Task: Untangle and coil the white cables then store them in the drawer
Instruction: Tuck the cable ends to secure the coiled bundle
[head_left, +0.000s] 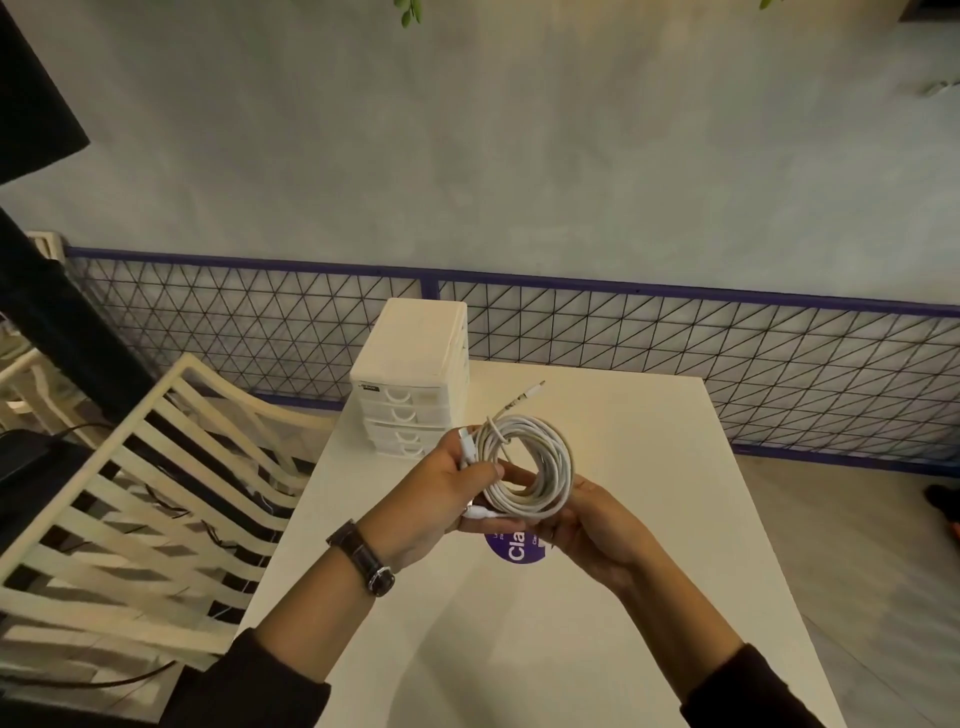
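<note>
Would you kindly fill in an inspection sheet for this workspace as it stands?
Surface: white table with a purple sticker.
Job's things: white cable coil held above the table; drawer unit at the far left corner, visible drawers closed.
Clutter: nothing seen.
Grips: left hand pinches the coil's left side; right hand supports it from beneath.
Cables: plug end sticks out above the coil; dark cable on the floor, left.
Surroundings: slatted chair left; mesh fence behind.
</note>
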